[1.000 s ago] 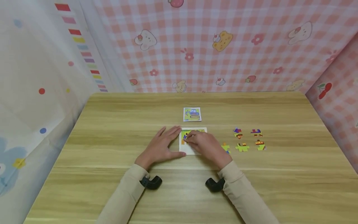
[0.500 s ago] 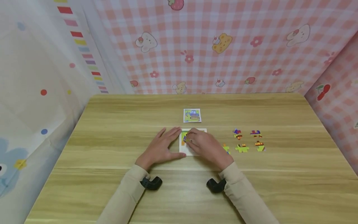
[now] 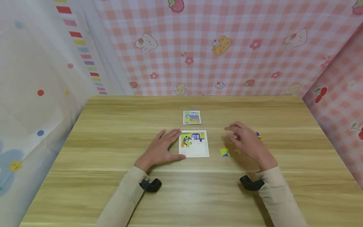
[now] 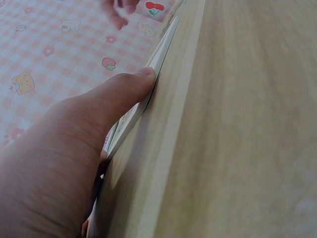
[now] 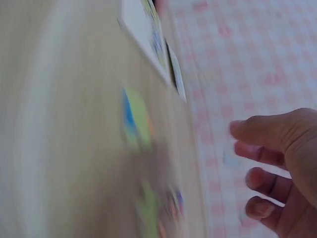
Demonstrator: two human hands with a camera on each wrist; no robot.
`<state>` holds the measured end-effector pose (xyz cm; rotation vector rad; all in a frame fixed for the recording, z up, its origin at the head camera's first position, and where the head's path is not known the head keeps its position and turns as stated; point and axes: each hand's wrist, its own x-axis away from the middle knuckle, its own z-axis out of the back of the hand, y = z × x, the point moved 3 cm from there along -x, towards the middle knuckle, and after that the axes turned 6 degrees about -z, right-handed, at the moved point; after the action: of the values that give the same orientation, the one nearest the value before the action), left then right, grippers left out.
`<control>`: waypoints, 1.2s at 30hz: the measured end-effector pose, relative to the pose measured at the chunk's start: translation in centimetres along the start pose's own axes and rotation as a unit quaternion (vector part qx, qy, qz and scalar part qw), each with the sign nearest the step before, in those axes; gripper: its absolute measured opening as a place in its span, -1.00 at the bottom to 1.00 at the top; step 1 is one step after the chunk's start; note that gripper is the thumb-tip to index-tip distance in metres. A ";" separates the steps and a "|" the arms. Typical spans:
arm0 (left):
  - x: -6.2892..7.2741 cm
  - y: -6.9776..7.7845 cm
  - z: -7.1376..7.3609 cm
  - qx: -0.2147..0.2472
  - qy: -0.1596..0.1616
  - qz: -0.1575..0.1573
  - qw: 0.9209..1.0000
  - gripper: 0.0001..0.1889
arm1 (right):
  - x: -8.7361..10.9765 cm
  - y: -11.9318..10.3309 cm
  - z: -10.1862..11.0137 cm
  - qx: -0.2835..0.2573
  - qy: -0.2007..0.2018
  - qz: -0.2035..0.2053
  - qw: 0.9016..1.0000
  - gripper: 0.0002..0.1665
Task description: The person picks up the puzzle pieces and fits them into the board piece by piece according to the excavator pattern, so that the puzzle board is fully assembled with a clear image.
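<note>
A white puzzle frame (image 3: 194, 154) lies on the table, its upper and left parts filled with pieces of an excavator picture. My left hand (image 3: 160, 148) rests at its left side, fingers straight at the upper left corner. The thumb presses on the frame's near edge (image 4: 157, 62) in the left wrist view. To the right, my right hand (image 3: 248, 143) hovers over loose puzzle pieces, partly hiding them. Its fingers are loosely bent with nothing between them in the right wrist view. A green and blue puzzle piece (image 3: 225, 152) lies just left of that hand.
Behind the frame lies a small picture card (image 3: 192, 117) showing an excavator. Black wrist-camera mounts (image 3: 151, 185) stick out from both sleeves. A pink checked cloth (image 3: 204, 63) hangs along the table's far edge.
My right hand has left the puzzle frame and moved right over the loose pieces. A piece it was pressing now sits in the frame. The left hand stays in place.
</note>
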<state>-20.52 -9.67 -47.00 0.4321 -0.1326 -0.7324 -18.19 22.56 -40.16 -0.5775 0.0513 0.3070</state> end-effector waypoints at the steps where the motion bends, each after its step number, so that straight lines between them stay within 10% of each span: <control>1: 0.0 0.0 0.0 0.000 -0.002 0.001 1.000 0.14 | 0.1 0.8 0.7 -0.001 -0.002 -0.006 1.000 -0.66; 17: 0.1 -0.1 0.0 0.002 0.002 -0.006 1.000 0.14 | -1.1 6.0 1.7 -0.045 -0.141 -0.077 0.986 -0.45; 36: 0.1 0.1 0.1 0.003 0.004 -0.007 1.000 0.14 | -2.2 6.2 1.7 -0.023 -0.160 -0.112 0.980 -0.50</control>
<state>-20.43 -9.72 -46.87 0.4418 -0.1237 -0.7436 -22.25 27.85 -41.75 -0.5679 -0.3304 0.1789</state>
